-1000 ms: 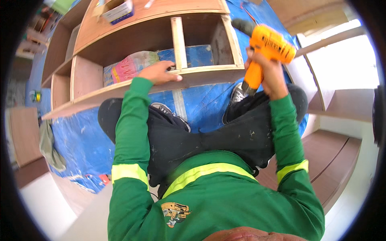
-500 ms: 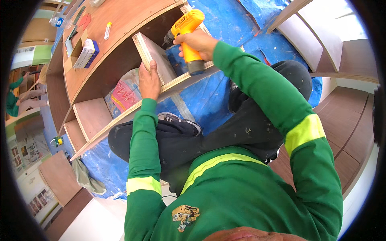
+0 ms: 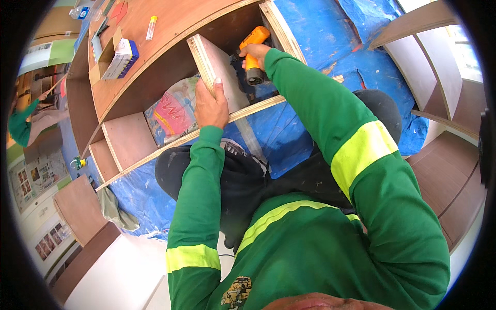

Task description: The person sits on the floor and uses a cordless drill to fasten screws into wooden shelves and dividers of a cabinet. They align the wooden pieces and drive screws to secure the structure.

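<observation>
The plywood divider (image 3: 219,70) is stood on edge inside the open wooden shelf carcass (image 3: 155,62), between the long front rail (image 3: 170,144) and the back panel, and is judged stiff, fairly light and rough-edged, best taken along its pale exposed front edge. That edge is gripped by the left hand (image 3: 211,106), fingers wrapped over it and thumb up the face. The orange drill (image 3: 252,54) is clasped by the right hand (image 3: 257,51) just beside the divider's far face, inside the bay; it is judged dense and top-heavy, best held by its handle. Room in that bay is tight, bounded by the next upright (image 3: 281,31). A printed bag (image 3: 173,111) is seen in the neighbouring bay, small boxes (image 3: 119,54) on the panel above, and blue tarpaulin (image 3: 330,46) underneath everything.
</observation>
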### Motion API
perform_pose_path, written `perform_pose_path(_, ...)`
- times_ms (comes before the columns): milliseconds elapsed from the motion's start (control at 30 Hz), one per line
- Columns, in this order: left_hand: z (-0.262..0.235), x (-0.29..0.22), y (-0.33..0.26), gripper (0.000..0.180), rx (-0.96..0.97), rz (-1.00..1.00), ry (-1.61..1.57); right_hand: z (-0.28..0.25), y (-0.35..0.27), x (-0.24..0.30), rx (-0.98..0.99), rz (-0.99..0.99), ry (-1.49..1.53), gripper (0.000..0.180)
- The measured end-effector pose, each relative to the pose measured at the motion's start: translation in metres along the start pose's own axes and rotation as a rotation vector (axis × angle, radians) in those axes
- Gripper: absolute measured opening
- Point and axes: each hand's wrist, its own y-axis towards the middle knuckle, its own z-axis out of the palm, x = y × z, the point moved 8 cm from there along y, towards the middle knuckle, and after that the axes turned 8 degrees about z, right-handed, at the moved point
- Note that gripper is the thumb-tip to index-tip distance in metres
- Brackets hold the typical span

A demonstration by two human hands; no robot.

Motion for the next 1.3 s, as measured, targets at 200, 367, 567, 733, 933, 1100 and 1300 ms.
perform_pose_path(200,-0.001,0.001,-0.001,0.055,-0.007,-0.048,0.040,-0.014,0.006,-0.028,-0.083,-0.042,0.018,0.039)
perform_pose_path(367,0.000,0.001,0.000,0.055,-0.033,-0.010,0.032,-0.016,0.003,-0.029,-0.140,-0.061,0.073,0.040)
perform_pose_path(567,0.002,0.002,-0.001,0.055,-0.009,-0.045,-0.018,-0.012,0.007,-0.025,-0.178,-0.082,0.132,0.041)
perform_pose_path(733,0.005,0.007,0.002,0.059,0.018,-0.042,-0.011,-0.009,0.013,-0.023,-0.165,-0.055,0.146,0.039)
perform_pose_path(933,0.003,0.001,-0.002,0.062,0.063,-0.100,-0.011,-0.003,0.015,-0.020,-0.144,-0.069,0.199,0.035)
perform_pose_path(1100,0.003,0.003,0.002,0.061,0.022,-0.032,-0.005,0.002,0.017,-0.016,-0.092,-0.082,0.200,0.035)
perform_pose_path(1300,0.000,0.001,0.001,0.060,-0.003,-0.019,-0.025,0.004,0.004,-0.011,-0.097,-0.124,0.170,0.033)
